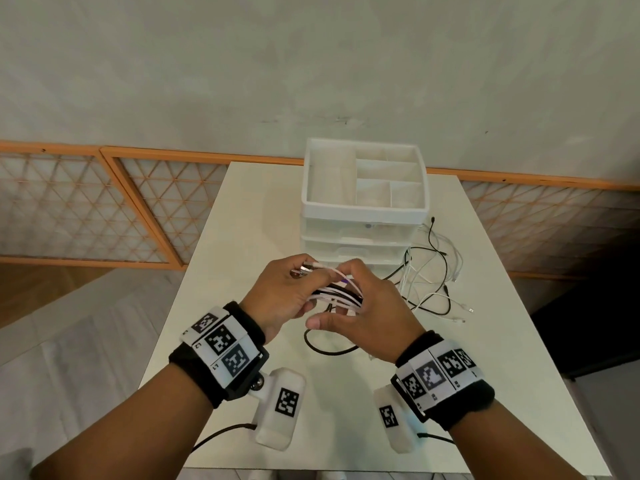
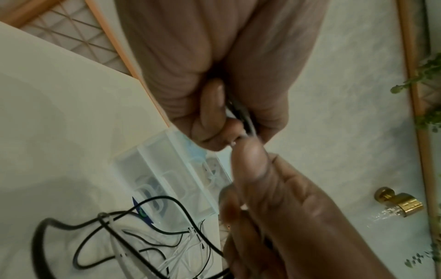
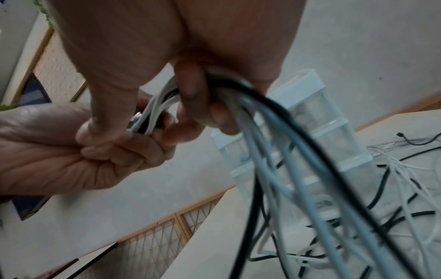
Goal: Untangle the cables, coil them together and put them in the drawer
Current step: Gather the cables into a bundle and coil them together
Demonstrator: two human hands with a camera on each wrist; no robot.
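Above the table, both hands hold one bundle of black and white cables (image 1: 337, 293) in front of the white drawer unit (image 1: 363, 216). My left hand (image 1: 300, 284) pinches the plug ends of the bundle (image 2: 241, 117), its fingers curled. My right hand (image 1: 349, 299) grips the same bundle (image 3: 229, 90) with its fingers wrapped round it. From the right hand, strands (image 3: 286, 169) hang down to a loose tangle of cables (image 1: 431, 275) on the table, right of the drawer unit. The unit's drawers look shut.
The white table (image 1: 242, 237) carries the drawer unit at its far middle; the unit's top is an open divided tray (image 1: 388, 168). A black cable loop (image 1: 329, 348) lies under my hands. An orange lattice screen (image 1: 86, 209) stands left, beyond the table edge.
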